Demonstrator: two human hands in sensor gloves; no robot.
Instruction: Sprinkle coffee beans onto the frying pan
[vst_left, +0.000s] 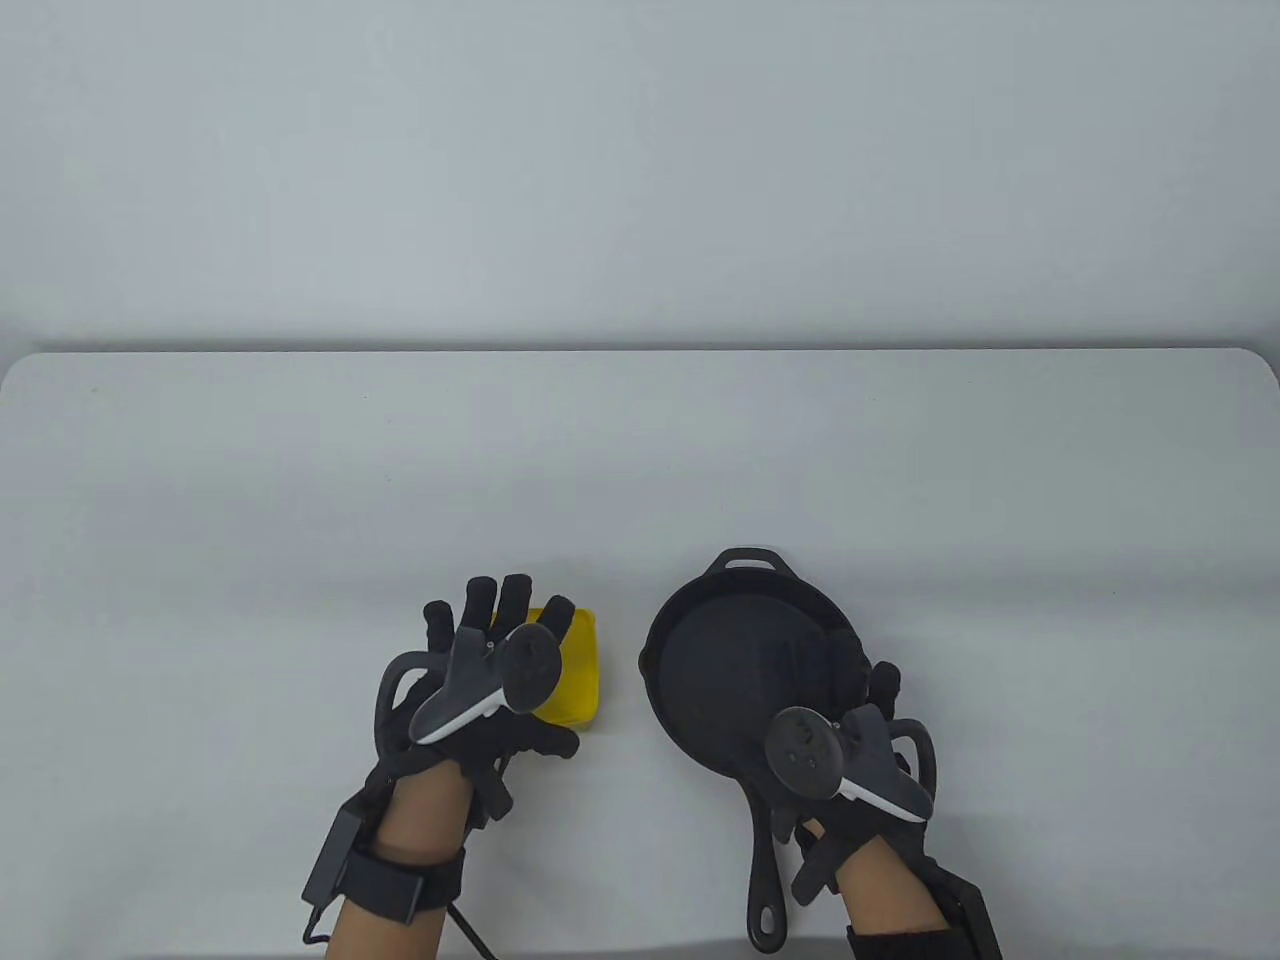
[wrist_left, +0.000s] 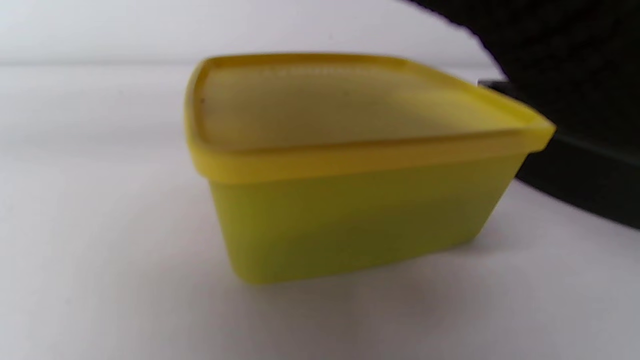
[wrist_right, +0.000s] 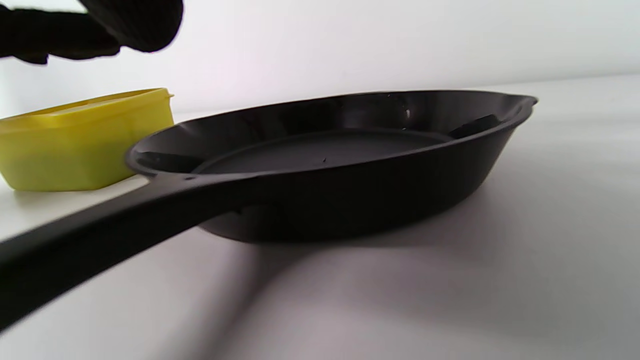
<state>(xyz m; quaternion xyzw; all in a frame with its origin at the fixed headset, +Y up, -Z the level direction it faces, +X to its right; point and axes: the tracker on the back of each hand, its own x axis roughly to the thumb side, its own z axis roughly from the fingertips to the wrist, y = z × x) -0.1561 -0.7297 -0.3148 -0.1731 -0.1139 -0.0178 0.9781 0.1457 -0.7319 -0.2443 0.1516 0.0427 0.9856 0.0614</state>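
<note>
The frying pan (wrist_right: 350, 165) looks like black cast metal with a dull sheen. The yellow container (wrist_left: 350, 200) is smooth, translucent plastic. The white table (vst_left: 640, 450) appears matt.

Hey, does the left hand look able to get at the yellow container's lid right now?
Probably yes. The left hand hovers spread above the yellow container, whose lid is on and bare, with the frying pan off to its right.

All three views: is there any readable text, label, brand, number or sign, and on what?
None can be read.
Yellow box: plain lid and wall, no print shows.
Pan: bare black, no marking visible.
Trackers on left hand and right hand: no legible lettering.
Table: blank.
</note>
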